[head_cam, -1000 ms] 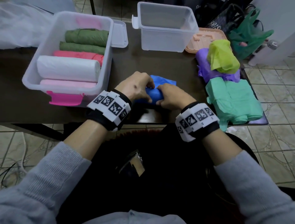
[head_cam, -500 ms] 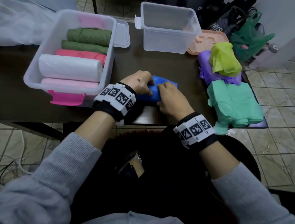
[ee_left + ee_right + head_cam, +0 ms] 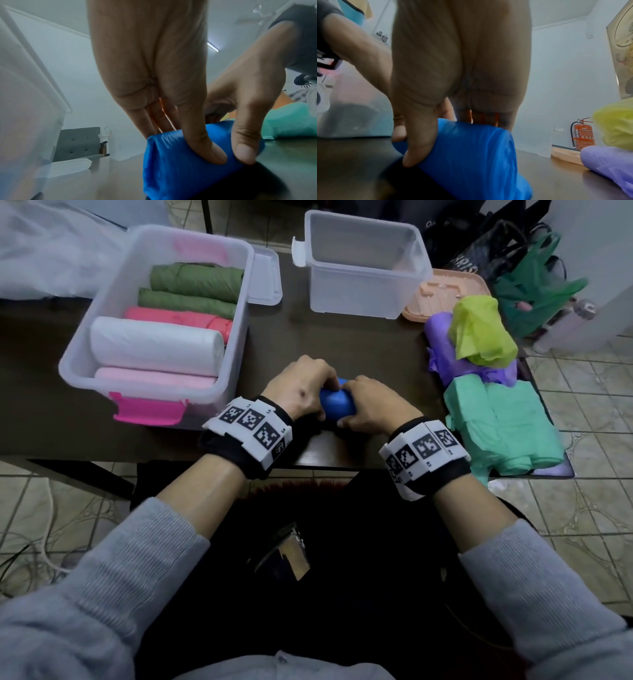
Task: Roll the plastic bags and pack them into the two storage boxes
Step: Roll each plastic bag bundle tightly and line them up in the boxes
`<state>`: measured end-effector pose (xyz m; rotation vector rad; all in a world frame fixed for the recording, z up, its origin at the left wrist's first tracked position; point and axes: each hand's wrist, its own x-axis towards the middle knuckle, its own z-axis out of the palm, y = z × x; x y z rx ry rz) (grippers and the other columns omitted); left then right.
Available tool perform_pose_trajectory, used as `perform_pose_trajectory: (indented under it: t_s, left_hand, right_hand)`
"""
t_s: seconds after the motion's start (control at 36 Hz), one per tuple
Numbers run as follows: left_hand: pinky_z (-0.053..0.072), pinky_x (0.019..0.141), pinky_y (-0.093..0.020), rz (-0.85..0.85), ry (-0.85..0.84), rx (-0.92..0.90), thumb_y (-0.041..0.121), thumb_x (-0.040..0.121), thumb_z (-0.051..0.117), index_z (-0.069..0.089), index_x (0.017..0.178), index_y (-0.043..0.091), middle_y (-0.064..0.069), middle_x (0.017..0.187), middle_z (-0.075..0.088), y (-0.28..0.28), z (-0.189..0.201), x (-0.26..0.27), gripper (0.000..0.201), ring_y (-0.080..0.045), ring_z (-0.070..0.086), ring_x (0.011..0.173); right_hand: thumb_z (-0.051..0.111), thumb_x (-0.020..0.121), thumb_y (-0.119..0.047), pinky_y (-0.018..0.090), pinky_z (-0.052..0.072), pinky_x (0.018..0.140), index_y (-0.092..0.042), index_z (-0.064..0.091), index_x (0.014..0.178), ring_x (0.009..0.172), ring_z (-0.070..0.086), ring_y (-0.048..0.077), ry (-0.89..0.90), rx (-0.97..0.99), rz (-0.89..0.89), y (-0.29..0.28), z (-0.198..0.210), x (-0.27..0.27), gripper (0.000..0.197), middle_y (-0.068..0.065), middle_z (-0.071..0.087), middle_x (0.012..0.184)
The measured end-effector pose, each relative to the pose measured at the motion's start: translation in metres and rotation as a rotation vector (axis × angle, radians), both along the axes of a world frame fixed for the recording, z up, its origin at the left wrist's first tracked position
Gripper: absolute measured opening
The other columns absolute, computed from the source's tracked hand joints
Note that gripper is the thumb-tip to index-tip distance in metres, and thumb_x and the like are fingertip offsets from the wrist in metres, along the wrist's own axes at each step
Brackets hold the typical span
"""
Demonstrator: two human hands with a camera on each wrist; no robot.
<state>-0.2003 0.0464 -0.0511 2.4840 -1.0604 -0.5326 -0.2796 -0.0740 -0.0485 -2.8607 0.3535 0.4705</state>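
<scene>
A rolled blue plastic bag (image 3: pixel 337 405) lies on the dark table (image 3: pixel 359 344) near its front edge. My left hand (image 3: pixel 301 386) grips its left part, thumb in front and fingers curled over the top; the blue roll (image 3: pixel 180 155) fills the left wrist view. My right hand (image 3: pixel 368 402) grips its right part the same way, seen on the blue roll (image 3: pixel 471 155). The left storage box (image 3: pixel 236 347) holds green, pink and white rolls. The second storage box (image 3: pixel 363 292), behind, looks empty.
A pile of unrolled bags sits at the table's right: teal (image 3: pixel 503 422), purple (image 3: pixel 442 350) and yellow-green (image 3: pixel 479 333). A peach lid (image 3: pixel 442 289) and a clear lid (image 3: pixel 265 278) lie beside the boxes. Dark and green bags (image 3: pixel 534 285) stand on the floor beyond.
The flat tail of the blue bag that lay beyond my fingers has been rolled in. Both hands now sit closer together on a compact roll.
</scene>
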Motion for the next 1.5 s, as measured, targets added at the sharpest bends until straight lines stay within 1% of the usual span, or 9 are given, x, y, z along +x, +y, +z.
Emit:
perform_pose_trajectory:
  t_s: [0.08,0.28,0.47,0.72,0.97,1.17,1.31,1.42,1.5]
  left_hand:
    - [0.052,0.088,-0.038,-0.023,0.024,0.016,0.007,0.055,0.085,0.068,0.110,0.025,-0.002,0.109,0.067,0.002,0.003,0.000,0.060,-0.022,0.062,0.101]
    - [0.053,0.087,-0.038,-0.067,0.067,0.038,0.005,0.054,0.087,0.070,0.108,0.023,0.000,0.106,0.069,0.004,0.007,-0.003,0.059,-0.019,0.063,0.099]
    - [0.052,0.089,-0.039,-0.072,0.070,0.044,0.007,0.056,0.087,0.070,0.110,0.023,0.000,0.109,0.068,0.005,0.009,-0.004,0.059,-0.019,0.062,0.102]
    - [0.052,0.090,-0.037,-0.069,0.074,0.047,0.006,0.057,0.087,0.070,0.110,0.023,0.000,0.110,0.068,0.005,0.010,-0.004,0.058,-0.019,0.062,0.103]
    - [0.052,0.089,-0.033,-0.091,0.094,0.047,0.005,0.056,0.087,0.071,0.108,0.025,0.001,0.106,0.069,0.006,0.015,-0.003,0.058,-0.017,0.061,0.100]
    - [0.046,0.084,-0.021,-0.135,0.107,-0.022,0.008,0.062,0.084,0.068,0.115,0.021,0.000,0.109,0.070,0.021,0.013,-0.001,0.056,-0.010,0.060,0.095]
    - [0.040,0.097,-0.013,-0.046,0.137,-0.435,0.014,0.079,0.073,0.064,0.121,0.019,0.004,0.121,0.065,0.041,0.029,-0.003,0.044,-0.003,0.056,0.114]
    - [0.042,0.089,-0.006,0.125,0.066,-0.806,0.011,0.084,0.066,0.065,0.115,0.017,0.017,0.106,0.062,0.067,0.058,0.001,0.031,0.016,0.056,0.095]
    - [0.044,0.088,-0.007,0.319,-0.142,-0.833,0.020,0.089,0.061,0.063,0.117,0.019,0.017,0.109,0.061,0.094,0.077,0.016,0.029,0.005,0.059,0.100]
  right_hand:
    - [0.077,0.072,-0.033,0.030,0.040,0.078,-0.010,0.059,0.115,0.093,0.051,0.022,0.024,0.040,-0.001,-0.002,0.003,-0.002,0.052,0.009,0.055,0.108]
    - [0.083,0.056,-0.055,0.035,0.038,0.093,-0.023,0.051,0.114,0.116,0.040,0.023,0.172,0.107,-0.081,-0.010,0.010,-0.002,0.073,0.005,0.038,0.126]
    - [0.076,0.034,-0.075,0.043,0.043,0.099,-0.025,0.029,0.139,0.117,0.047,0.025,0.246,0.132,-0.176,-0.010,0.002,-0.001,0.125,0.006,0.044,0.134]
    - [0.070,0.064,-0.067,0.034,0.038,0.085,-0.021,0.042,0.100,0.099,0.034,0.018,0.090,0.119,-0.060,-0.005,-0.007,-0.014,0.065,0.001,0.037,0.100]
    - [0.047,0.083,-0.068,0.039,0.042,0.087,-0.011,0.047,0.123,0.108,0.047,0.026,-0.134,-0.014,-0.046,0.016,-0.022,-0.037,0.069,0.009,0.051,0.116]
    - [0.053,0.082,-0.063,0.038,0.043,0.087,-0.019,0.040,0.136,0.111,0.049,0.023,-0.236,-0.003,-0.004,0.022,-0.026,-0.045,0.071,0.004,0.054,0.121]
    - [0.062,0.082,-0.053,0.035,0.043,0.085,-0.018,0.050,0.127,0.108,0.054,0.022,-0.333,0.236,-0.123,0.023,-0.027,-0.035,0.058,0.004,0.058,0.116]
    - [0.066,0.082,-0.048,0.021,0.036,0.075,-0.015,0.056,0.118,0.099,0.057,0.015,-0.531,0.416,-0.225,0.030,-0.011,-0.012,0.051,0.001,0.062,0.109]
    - [0.065,0.083,-0.049,0.023,0.037,0.069,-0.013,0.058,0.108,0.088,0.055,0.014,-0.607,0.478,-0.216,0.038,0.013,0.013,0.045,0.001,0.060,0.100]
